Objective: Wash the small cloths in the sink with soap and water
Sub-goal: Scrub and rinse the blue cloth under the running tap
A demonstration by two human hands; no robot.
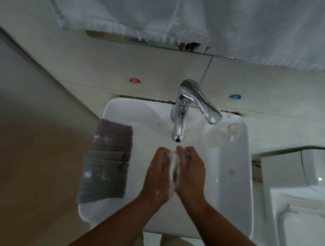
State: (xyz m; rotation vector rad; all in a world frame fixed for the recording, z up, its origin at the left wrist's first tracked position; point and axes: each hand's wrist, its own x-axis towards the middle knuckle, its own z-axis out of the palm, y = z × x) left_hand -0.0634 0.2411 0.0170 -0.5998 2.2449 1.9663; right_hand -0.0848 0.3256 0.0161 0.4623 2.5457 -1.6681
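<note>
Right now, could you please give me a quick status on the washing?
Left hand, right hand grip soapy cloth over sink. Grey cloths on left rim. Nothing blocking.

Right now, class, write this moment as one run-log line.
step: scrubbing | left hand: grips soapy cloth | right hand: grips it too | place: over sink, below tap | waiting: grey cloths on left rim

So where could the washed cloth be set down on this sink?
Free: right rim of the white ceramic sink, forward of the clear glass object, and back-left corner between chrome faucet and grey draped cloths. Crowded: left rim under those cloths; basin centre, where left hand and right hand grip the soapy cloth.
</note>
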